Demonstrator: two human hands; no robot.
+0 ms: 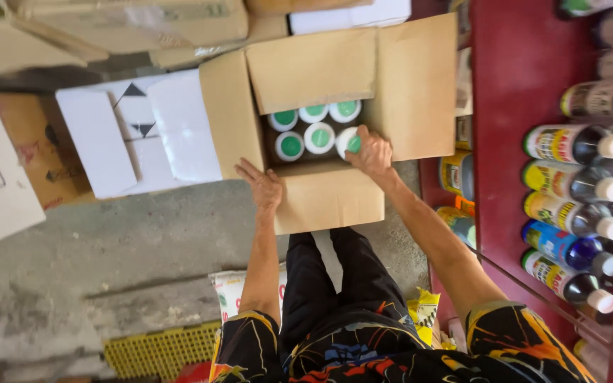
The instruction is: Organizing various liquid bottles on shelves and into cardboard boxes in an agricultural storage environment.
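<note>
An open carton (328, 195) stood on the concrete floor (108, 248) at twelve o'clock from the person, its four flaps folded out. Inside sat white jars (306, 124) with green-centred lids, packed upright in two rows, touching one another.

The right hand (370, 152) reached into the carton at its three o'clock side, fingers curled around the end jar (351, 142) of the near row; the grip was closed on that jar's top. The left hand (264, 186) lay flat on the near flap at the carton's seven o'clock corner, fingers spread and loose, pressing the cardboard and holding nothing.

At nine o'clock from the carton lay white boxes (136, 135), just beside it, with more brown cartons (129, 25) beyond at eleven o'clock. At three o'clock stood a red shelf (512, 106) carrying a row of dark bottles (576, 191) with pale caps and bright labels, lying side by side. A yellow crate (157, 347) showed at seven o'clock, by the person's legs.
</note>
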